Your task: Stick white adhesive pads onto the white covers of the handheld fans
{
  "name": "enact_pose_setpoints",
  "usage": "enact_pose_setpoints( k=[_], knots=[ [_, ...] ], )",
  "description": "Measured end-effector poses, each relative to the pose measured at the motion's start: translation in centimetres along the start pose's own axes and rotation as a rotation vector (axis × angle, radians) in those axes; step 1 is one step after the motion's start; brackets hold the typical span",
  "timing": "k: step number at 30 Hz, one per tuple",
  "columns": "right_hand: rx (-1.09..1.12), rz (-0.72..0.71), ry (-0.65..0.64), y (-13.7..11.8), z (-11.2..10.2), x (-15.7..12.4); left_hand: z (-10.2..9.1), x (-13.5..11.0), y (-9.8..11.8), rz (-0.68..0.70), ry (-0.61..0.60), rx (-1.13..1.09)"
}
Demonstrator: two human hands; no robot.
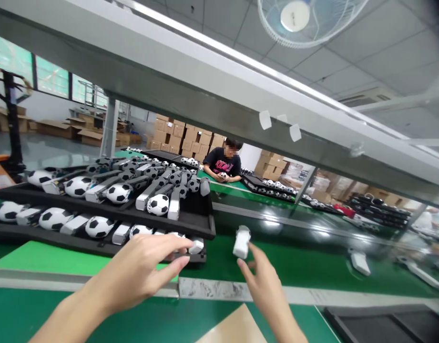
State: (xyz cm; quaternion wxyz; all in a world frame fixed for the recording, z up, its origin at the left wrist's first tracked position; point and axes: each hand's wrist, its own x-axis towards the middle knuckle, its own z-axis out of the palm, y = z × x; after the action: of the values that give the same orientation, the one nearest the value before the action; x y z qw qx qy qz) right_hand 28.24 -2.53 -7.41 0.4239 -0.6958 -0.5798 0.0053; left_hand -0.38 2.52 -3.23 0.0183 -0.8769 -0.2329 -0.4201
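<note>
My left hand [144, 267] is open, thumb and fingers apart, in front of the right corner of the lower black tray [196, 257]. Its fingertips overlap a small white block-shaped end [197, 246] at that corner; whether they touch it I cannot tell. Over the green belt, my right hand [264, 276] has its thumb and index finger spread at the near end of a white and grey handheld device [242, 243]. The fingertips are at its edge without closing round it. In the upper black tray [205, 216] lie several grey-white devices and soccer-patterned balls [158, 205].
A bright green sheet [51, 259] lies under the trays. Another white device [360, 262] rests on the belt to the right. A cardboard piece [233, 328] and a black tray [383, 324] are nearest me. A grey beam [205, 85] crosses overhead. A person [224, 164] sits across.
</note>
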Motion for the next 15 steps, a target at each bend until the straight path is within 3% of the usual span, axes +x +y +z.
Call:
enact_pose_setpoints(
  k=[3, 7, 10, 15],
  knots=[
    [0.016, -0.061, -0.128, -1.8, 2.6, -1.2, -0.5, -0.6, -1.2, -0.036, 0.1, -0.01],
    [0.086, -0.196, -0.221, -7.4, 6.3, -0.6, -2.5, -1.1, -2.4, -0.132, 0.184, 0.021],
    [0.118, -0.224, -0.274, -11.7, 9.8, 2.4, -4.0, -1.2, -2.7, -0.224, 0.254, 0.034],
    [0.213, -0.043, -0.301, -15.3, 13.7, 8.0, -5.1, -0.6, -2.4, -0.303, 0.302, 0.17]
  ],
)
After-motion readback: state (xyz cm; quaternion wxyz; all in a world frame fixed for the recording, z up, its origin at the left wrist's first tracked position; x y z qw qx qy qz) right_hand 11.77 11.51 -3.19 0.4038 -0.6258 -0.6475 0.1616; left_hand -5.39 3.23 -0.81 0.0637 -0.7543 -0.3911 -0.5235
